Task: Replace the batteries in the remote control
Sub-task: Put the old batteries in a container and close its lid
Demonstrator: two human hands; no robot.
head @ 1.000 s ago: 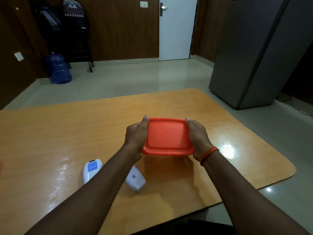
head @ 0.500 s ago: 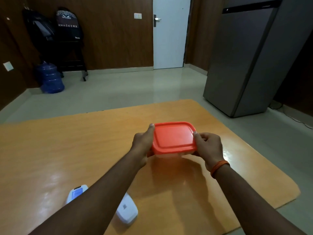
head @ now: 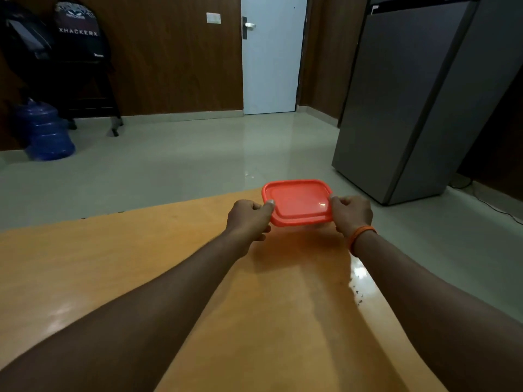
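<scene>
A small container with an orange-red lid (head: 297,200) is at the far edge of the wooden table (head: 113,264). My left hand (head: 249,219) grips its left side with the thumb on the lid's rim. My right hand (head: 351,212), with an orange band at the wrist, grips its right side. The container's clear body is mostly hidden under the lid and my fingers. The white remote control is out of view.
A grey fridge (head: 424,103) stands on the floor to the right past the table. A white door (head: 271,55) is straight ahead. A blue water jug (head: 46,132) and a stand with black backpacks (head: 76,38) are at the far left.
Both hands have carried the container away from me to the table's far edge. The view has tilted up, so the white remote and its cover have dropped out of sight.
</scene>
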